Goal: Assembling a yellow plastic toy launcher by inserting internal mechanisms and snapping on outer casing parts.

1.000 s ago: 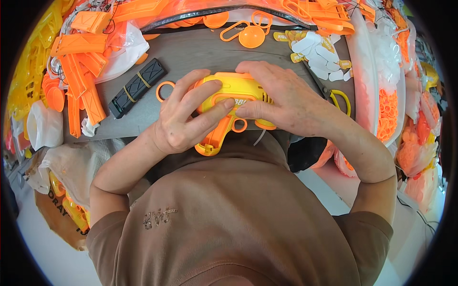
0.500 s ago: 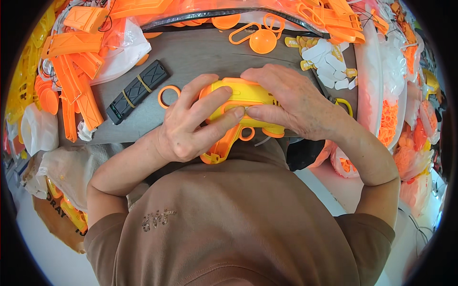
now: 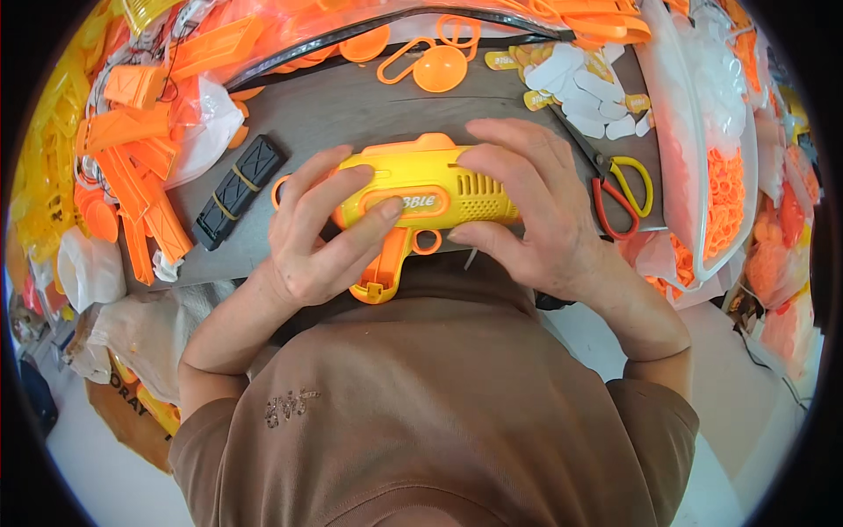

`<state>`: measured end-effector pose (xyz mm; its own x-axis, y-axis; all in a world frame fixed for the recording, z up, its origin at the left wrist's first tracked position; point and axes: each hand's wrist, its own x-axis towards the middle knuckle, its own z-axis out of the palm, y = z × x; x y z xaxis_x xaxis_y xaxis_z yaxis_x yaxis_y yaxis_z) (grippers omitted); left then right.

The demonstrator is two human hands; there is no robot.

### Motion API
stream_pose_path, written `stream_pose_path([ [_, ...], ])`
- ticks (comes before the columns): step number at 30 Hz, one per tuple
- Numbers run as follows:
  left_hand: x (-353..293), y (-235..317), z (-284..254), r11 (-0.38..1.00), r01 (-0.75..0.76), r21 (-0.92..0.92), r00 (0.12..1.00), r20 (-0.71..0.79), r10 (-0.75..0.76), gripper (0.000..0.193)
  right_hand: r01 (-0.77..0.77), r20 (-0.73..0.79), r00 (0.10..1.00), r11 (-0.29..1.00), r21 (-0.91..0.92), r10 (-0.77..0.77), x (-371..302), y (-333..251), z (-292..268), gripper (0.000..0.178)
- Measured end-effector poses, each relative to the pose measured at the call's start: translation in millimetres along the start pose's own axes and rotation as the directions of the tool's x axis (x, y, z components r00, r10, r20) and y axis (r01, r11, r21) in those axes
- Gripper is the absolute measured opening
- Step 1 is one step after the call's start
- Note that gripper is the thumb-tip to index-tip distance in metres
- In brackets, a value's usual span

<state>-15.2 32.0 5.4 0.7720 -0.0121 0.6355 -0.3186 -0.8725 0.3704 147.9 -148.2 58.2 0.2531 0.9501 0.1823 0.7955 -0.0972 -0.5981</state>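
Observation:
A yellow and orange toy gun (image 3: 386, 180) lies sideways between my hands, over the table's near edge. Its orange-lined handle (image 3: 381, 277) points toward my body, and a small orange trigger ring sits beside it. My left hand (image 3: 307, 233) is closed round the rear end, its index finger resting on the oval label (image 3: 423, 202). At the vented front end, my right hand (image 3: 544, 211) holds the body between the thumb on the near side and fingers on the far side. An orange ring (image 3: 279, 190) is partly hidden behind my left hand.
A black battery-like block (image 3: 237, 193) with a rubber band lies left. Scissors (image 3: 606, 176) with red and yellow handles lie right, beside loose stickers (image 3: 588, 97). Orange parts (image 3: 132, 171) are heaped at left; an orange cup (image 3: 439, 68) sits at the back. A clear bin (image 3: 746, 202) stands right.
My right hand has drawn back from the middle of the toy gun to its front end, uncovering the oval label and vents. The view has shifted, so the scissors show more fully.

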Motion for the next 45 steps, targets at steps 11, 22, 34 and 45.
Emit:
stream_pose_path([
  [11, 1, 3, 3, 1.000, 0.016, 0.009, 1.000, -0.005, -0.016, 0.035, 0.231, 0.202, 0.964, 0.925, -0.302, -0.175, 33, -24, 0, 0.022],
  [22, 0, 0, 6, 1.000, -0.005, -0.021, 0.996, -0.092, 0.003, 0.023, 0.447, 0.367, 0.890, 0.681, -0.580, -0.272, 42, -43, 20, 0.030],
  [34, 1, 1, 8, 0.998, -0.021, -0.059, 0.995, -0.099, 0.015, 0.028, 0.434, 0.482, 0.866, 0.676, -0.595, -0.132, 39, -57, 8, 0.036],
  [45, -2, -1, 7, 0.999, -0.031, -0.045, 0.997, -0.073, 0.028, 0.040, 0.016, 0.078, 0.997, 1.000, 0.022, -0.017, 1, -6, -2, 0.043],
])
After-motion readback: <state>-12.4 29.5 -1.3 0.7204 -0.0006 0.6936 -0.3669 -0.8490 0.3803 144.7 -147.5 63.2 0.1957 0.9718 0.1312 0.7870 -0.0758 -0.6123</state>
